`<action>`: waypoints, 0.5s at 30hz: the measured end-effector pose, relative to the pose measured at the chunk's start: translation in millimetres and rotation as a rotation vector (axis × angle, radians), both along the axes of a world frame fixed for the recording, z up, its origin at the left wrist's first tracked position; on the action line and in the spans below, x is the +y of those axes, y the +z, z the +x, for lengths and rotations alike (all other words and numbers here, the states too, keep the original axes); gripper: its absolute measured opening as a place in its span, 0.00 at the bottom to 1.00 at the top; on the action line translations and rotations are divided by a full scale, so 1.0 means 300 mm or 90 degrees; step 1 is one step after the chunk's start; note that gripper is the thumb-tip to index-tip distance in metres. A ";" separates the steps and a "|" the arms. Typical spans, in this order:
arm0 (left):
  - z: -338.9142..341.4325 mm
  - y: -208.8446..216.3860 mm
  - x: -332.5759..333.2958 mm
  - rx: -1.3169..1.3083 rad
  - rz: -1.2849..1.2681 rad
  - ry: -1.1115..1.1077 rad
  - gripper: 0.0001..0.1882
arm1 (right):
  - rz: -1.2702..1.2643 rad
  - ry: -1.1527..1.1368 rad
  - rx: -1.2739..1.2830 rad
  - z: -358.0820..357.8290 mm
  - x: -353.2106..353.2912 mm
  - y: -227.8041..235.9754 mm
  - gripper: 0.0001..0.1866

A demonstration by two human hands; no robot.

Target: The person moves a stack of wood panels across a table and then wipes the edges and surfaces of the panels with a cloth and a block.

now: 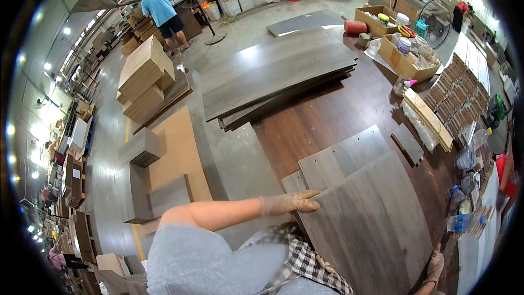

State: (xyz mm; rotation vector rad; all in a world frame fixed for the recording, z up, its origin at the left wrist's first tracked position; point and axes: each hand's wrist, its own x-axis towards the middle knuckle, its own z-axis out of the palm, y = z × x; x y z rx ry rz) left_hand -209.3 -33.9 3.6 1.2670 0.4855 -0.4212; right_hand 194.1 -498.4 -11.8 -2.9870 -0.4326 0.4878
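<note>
A large grey wood-grain board (371, 224) lies in front of me, tilted across the brown worktop. My left hand (300, 202), in a thin glove, grips its left edge, with the thumb on top. At the lower right, my right hand (435, 267), also gloved, holds the opposite edge; part of its fingers is hidden by the board. Beneath the board, a second grey panel (344, 155) with small holes along its far edge sticks out. A short grey strip (407, 143) rests to the right of these panels.
Beyond is a stack of grey panels (273, 71) on the brown worktop (311, 117). Cartons (406, 63) of bottles and tubs stand far right, near bundled wooden strips (456, 90). A plastic bottle (466, 222) lies at right. Left are box-shaped pieces (144, 90); a person (158, 11) stands behind.
</note>
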 end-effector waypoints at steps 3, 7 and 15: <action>-0.005 -0.041 -0.011 -0.047 0.026 0.025 0.41 | 0.015 -0.014 -0.002 -0.010 -0.036 -0.039 0.34; -0.005 -0.248 0.022 -0.128 0.060 -0.001 0.37 | 0.028 -0.016 -0.006 -0.014 -0.053 -0.059 0.34; 0.021 -0.104 0.026 -0.022 0.043 -0.018 0.38 | 0.085 -0.011 -0.035 -0.038 -0.051 -0.066 0.34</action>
